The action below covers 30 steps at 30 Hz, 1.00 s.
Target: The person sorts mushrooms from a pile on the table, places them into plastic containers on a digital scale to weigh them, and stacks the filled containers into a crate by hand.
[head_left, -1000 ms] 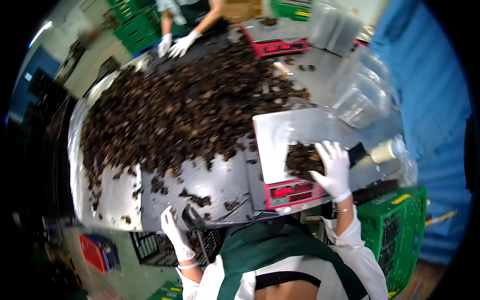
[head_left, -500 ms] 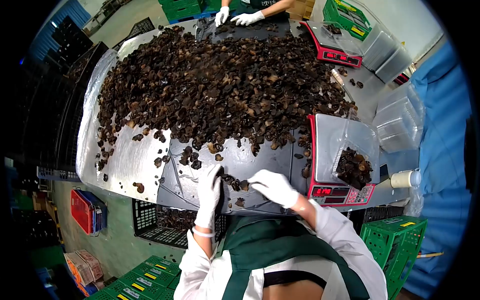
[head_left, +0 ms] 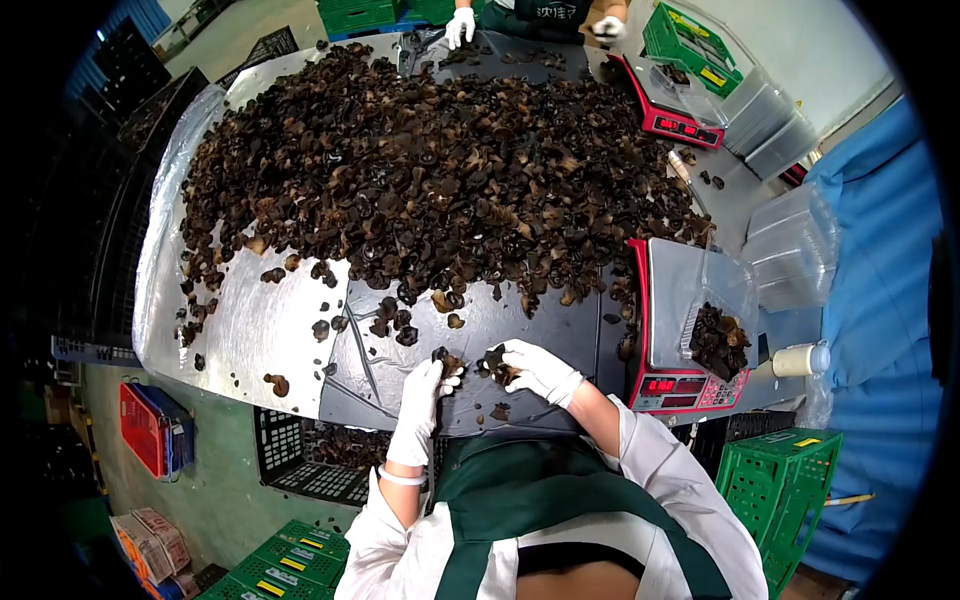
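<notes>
My left hand point(head_left: 424, 392), in a white glove, grips a piece of wood ear mushroom point(head_left: 447, 361) at its fingertips. A small gap away, my right hand point(head_left: 540, 372), also gloved, is closed on dark wood ear mushrooms point(head_left: 496, 366). Both hands are just above the near edge of the table, over its dark covering point(head_left: 470, 325). Below my right hand lie small scraps of mushroom point(head_left: 499, 411). Beyond my hands spreads a large heap of wood ear mushrooms point(head_left: 420, 170).
To the right a red scale point(head_left: 668, 385) carries a clear box of mushrooms point(head_left: 720, 342). Stacked clear boxes point(head_left: 792, 245) and a white cylinder point(head_left: 801, 360) stand beyond it. Across the table a co-worker's gloved hand point(head_left: 460, 27) is near a second scale point(head_left: 683, 127). A black crate point(head_left: 280, 450) sits below the table edge.
My hands have lifted mushroom pieces from the table, and the right hand has turned. The co-worker's hands have moved apart, one toward the right. The view has shifted slightly.
</notes>
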### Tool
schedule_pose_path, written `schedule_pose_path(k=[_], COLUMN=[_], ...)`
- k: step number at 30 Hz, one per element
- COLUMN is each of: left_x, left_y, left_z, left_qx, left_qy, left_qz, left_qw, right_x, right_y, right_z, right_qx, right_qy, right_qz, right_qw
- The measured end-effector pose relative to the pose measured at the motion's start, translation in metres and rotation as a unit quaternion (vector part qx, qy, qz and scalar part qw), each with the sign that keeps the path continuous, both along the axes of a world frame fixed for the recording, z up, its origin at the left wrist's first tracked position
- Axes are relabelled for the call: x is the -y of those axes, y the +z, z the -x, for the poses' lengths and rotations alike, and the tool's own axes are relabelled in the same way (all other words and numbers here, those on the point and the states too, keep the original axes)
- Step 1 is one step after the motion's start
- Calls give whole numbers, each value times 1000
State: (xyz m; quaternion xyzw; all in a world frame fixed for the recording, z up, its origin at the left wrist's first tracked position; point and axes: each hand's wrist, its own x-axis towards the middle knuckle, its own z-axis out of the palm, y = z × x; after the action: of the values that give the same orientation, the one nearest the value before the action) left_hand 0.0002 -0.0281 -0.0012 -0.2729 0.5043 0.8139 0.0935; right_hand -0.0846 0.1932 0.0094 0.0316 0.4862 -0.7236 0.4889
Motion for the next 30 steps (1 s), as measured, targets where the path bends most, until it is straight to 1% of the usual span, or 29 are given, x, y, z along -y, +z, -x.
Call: schedule_pose_path(k=[1, 3, 4, 5, 7, 8, 9, 11, 12, 13, 15, 16, 17, 19, 20, 21, 23, 24, 27, 29, 30], left_x=[0, -2, -2, -1, -3, -5, -5, -13, -17, -21, -25, -17, -8, 11, 23, 34, 51, 56, 64, 59, 51], left_y=[3, 9, 11, 12, 22, 29, 32, 46, 43, 41, 47, 54, 59, 51, 41, 28, 11, 8, -1, -8, -6], left_z=[0, -1, -1, -2, -2, -4, -5, -7, -8, -9, -8, -4, 2, 15, 25, 35, 52, 57, 65, 65, 62], left_qx=[0, -19, -24, -26, -59, -57, -50, -59, -70, -97, -139, -125, -141, -111, -165, -213, -159, -141, -171, -169, -192], left_qy=[-1, -12, -13, -10, -10, 4, -28, -68, -87, -105, -141, -190, -211, -143, -66, 12, 27, 4, -61, -89, -76], left_qz=[-2, 15, 19, 19, 82, 64, 98, 131, 147, 165, 126, 150, 207, 371, 504, 622, 676, 695, 703, 668, 681], left_qw=[1000, 1000, 999, 999, 995, 996, 994, 987, 983, 976, 972, 962, 945, 911, 845, 754, 719, 705, 688, 719, 702], right_x=[1, 4, 6, 6, 10, 9, 9, 14, 19, 26, 31, 33, 30, 25, 21, 17, 12, 10, 5, 2, 1], right_y=[2, 5, 5, 8, 20, 11, 7, 13, 16, 23, 22, 21, 22, 27, 23, 22, 19, 19, 20, 22, 22], right_z=[-1, -4, -3, -4, -4, -4, -6, -10, -12, -13, -13, -13, -11, -6, -4, -3, -1, -1, -3, -4, -5], right_qx=[0, 36, 30, 29, 44, 47, 42, -28, -43, -47, -70, -69, -57, -27, -24, -25, 36, 44, 60, 64, 68], right_qy=[-1, -25, -22, -20, -23, -13, -2, 48, 64, 77, 81, 47, 39, 14, 7, 7, -27, -30, -51, -59, -64], right_qz=[-2, 90, 114, 114, 126, 127, 137, 65, 59, 22, -65, -72, -79, -65, -42, -42, 19, 38, 69, 76, 82], right_qw=[1000, 995, 993, 993, 991, 991, 990, 996, 995, 996, 992, 994, 994, 997, 999, 999, 999, 998, 994, 993, 992])
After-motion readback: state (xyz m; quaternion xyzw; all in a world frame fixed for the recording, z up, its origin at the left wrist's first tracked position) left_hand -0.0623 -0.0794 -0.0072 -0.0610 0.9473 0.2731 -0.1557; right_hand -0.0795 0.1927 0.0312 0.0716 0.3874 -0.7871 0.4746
